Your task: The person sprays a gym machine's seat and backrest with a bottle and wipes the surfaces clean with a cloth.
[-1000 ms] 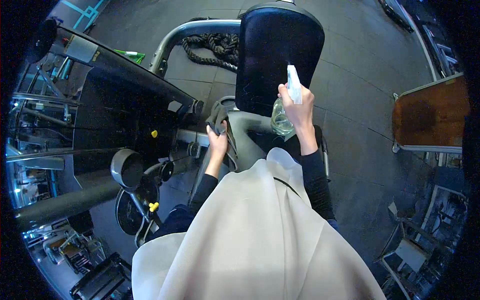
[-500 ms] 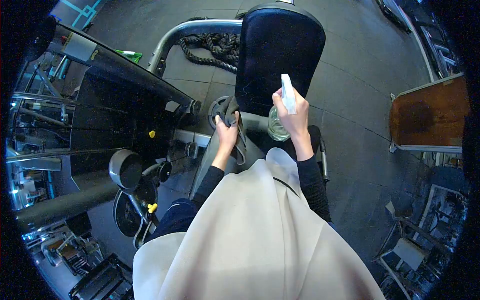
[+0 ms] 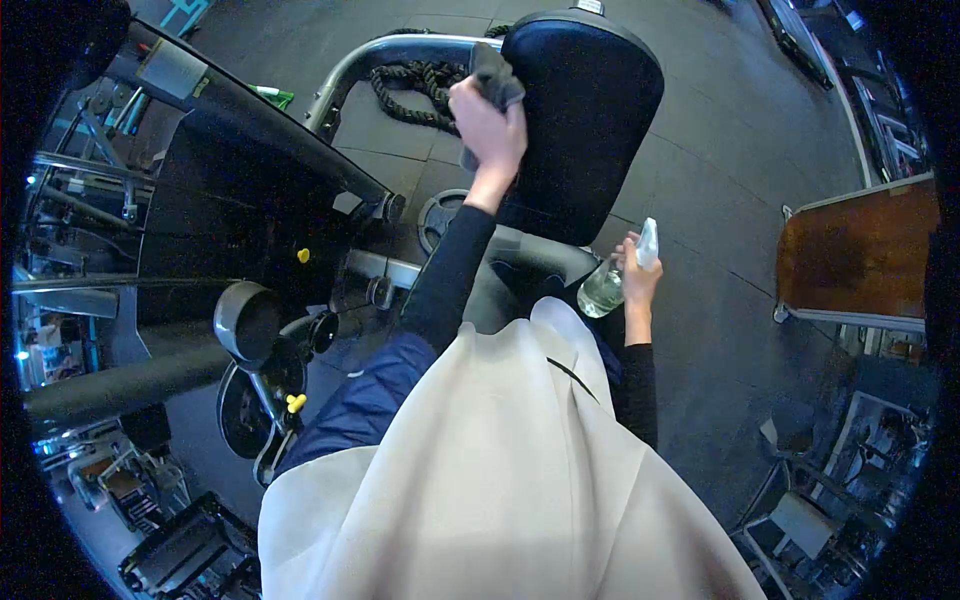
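Observation:
My left hand (image 3: 490,130) is closed around a dark grey cloth (image 3: 494,78), at the upper left edge of a black padded bench backrest (image 3: 585,120). Lower and to the right, my right hand (image 3: 640,275) grips a clear spray bottle (image 3: 603,288) by its neck, just under the white trigger head (image 3: 648,240). Pale liquid shows inside the tilted bottle. It is beside the near right corner of the pad, over the bench's grey lower part (image 3: 535,255).
A thick black rope (image 3: 415,95) lies coiled on the floor behind a curved metal frame tube (image 3: 345,75). A weight plate (image 3: 435,220) rests left of the bench. Machine parts with a yellow knob (image 3: 304,256) stand at left, a brown board (image 3: 850,250) at right.
My left hand has carried the cloth forward from beside the lower bench to the backrest's edge. My right hand has drawn the spray bottle back and to the right, off the pad.

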The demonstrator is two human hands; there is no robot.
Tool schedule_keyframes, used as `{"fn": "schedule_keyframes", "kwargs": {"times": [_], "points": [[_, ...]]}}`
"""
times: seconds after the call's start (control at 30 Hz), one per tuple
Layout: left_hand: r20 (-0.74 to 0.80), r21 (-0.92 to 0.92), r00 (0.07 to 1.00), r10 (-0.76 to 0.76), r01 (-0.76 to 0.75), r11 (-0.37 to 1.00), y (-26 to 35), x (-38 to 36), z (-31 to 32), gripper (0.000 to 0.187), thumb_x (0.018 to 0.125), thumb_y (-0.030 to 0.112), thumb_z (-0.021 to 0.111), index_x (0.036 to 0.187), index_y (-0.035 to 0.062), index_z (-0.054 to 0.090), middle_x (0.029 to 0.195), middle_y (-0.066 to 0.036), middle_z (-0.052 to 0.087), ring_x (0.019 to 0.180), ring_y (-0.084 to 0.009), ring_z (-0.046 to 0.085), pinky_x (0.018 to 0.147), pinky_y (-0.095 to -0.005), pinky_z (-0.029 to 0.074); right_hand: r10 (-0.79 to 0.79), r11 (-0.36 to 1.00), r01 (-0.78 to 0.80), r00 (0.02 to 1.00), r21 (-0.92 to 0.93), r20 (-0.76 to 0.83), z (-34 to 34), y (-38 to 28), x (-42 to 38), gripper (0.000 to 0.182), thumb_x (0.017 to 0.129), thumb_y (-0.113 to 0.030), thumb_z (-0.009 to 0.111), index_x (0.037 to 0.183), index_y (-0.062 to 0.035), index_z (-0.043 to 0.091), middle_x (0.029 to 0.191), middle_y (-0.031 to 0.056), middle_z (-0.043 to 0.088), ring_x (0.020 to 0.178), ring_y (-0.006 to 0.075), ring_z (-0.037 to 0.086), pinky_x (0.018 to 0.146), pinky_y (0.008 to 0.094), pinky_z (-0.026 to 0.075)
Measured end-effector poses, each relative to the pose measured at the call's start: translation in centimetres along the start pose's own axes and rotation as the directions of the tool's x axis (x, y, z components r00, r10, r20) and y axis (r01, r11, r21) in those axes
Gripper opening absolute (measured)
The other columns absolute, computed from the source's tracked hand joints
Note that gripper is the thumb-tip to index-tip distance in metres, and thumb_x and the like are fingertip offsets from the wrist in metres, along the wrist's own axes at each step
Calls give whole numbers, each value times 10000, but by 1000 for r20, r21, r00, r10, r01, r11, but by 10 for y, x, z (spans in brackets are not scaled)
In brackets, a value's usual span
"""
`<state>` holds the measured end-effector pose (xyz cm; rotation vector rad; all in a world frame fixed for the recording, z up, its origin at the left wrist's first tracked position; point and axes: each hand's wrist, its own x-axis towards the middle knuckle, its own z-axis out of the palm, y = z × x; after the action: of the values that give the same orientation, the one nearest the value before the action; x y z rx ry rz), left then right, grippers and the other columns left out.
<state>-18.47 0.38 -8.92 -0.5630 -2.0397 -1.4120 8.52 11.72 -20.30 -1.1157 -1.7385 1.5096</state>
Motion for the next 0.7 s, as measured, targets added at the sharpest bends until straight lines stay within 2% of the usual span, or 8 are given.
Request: {"fn": "schedule_keyframes", "kwargs": {"times": [0.07, 0.13, 0.17, 0.27, 0.5, 0.6, 0.63, 0.7], "points": [[-73, 124, 997, 29, -20, 992, 21, -2, 20, 495, 688, 138, 704, 1084, -4, 444, 1055, -191, 472, 995, -384, 453, 900, -468, 355, -69, 996, 70, 997, -51, 14, 1, 5, -4, 311, 883, -168, 643, 1084, 69, 641, 856, 110, 709, 767, 160, 682, 701, 300, 529], [-27, 219, 989, 147, -137, 966, 42, -16, 30, 529, 650, 151, 734, 1087, 26, 462, 1058, -174, 479, 994, -376, 453, 877, -469, 353, -208, 971, 201, 977, -129, -46, 9, 8, -3, 319, 881, -187, 650, 1095, 49, 638, 877, 136, 708, 777, 208, 688, 714, 332, 528], [51, 157, 977, 208, -214, 964, 51, -24, 37, 534, 631, 176, 757, 1075, 64, 484, 1071, -149, 480, 1000, -350, 450, 850, -457, 354, -271, 951, 256, 960, -174, -69, 12, 11, -4, 324, 880, -197, 654, 1101, 39, 636, 888, 150, 708, 781, 232, 690, 721, 348, 527], [198, 91, 927, 318, -341, 936, 85, -50, 57, 528, 594, 220, 779, 1050, 135, 527, 1070, -98, 485, 991, -300, 452, 802, -434, 358, -267, 896, 271, 962, -353, 60, 12, 0, -8, 343, 904, -153, 640, 1181, 46, 602, 832, 91, 697, 736, 149, 679, 694, 297, 537], [120, 54, 716, 688, -696, 716, 79, -44, 68, 259, 715, 165, 632, 972, 200, 620, 995, 5, 549, 892, -225, 507, 723, -371, 404, -317, 853, 314, 946, -418, 65, 15, -1, -4, 366, 898, -158, 651, 1206, 30, 589, 828, 95, 688, 726, 137, 674, 689, 296, 535], [75, 45, 824, 561, -565, 824, 51, -2, 43, 355, 652, 98, 668, 978, 195, 568, 999, -37, 535, 895, -265, 505, 710, -399, 393, -216, 945, 214, 976, -246, 21, 16, -1, -3, 351, 863, -224, 673, 1122, 5, 612, 877, 214, 675, 816, 331, 684, 733, 380, 515], [101, 43, 867, 487, -493, 869, 42, 12, 29, 453, 573, 55, 707, 991, 155, 563, 1023, -80, 535, 919, -292, 502, 746, -418, 397, -254, 929, 255, 966, -268, 40, 15, 3, -1, 358, 895, -134, 656, 1198, 43, 586, 824, 82, 672, 704, 123, 648, 671, 279, 529], [37, 122, 915, 402, -403, 907, 30, 31, 10, 519, 582, 12, 703, 1059, 53, 502, 1018, -128, 543, 940, -340, 494, 818, -431, 393, -200, 942, 207, 978, -262, 53, 16, -7, -4, 353, 896, -133, 654, 1195, 43, 588, 823, 81, 673, 705, 120, 648, 670, 275, 527]]}}
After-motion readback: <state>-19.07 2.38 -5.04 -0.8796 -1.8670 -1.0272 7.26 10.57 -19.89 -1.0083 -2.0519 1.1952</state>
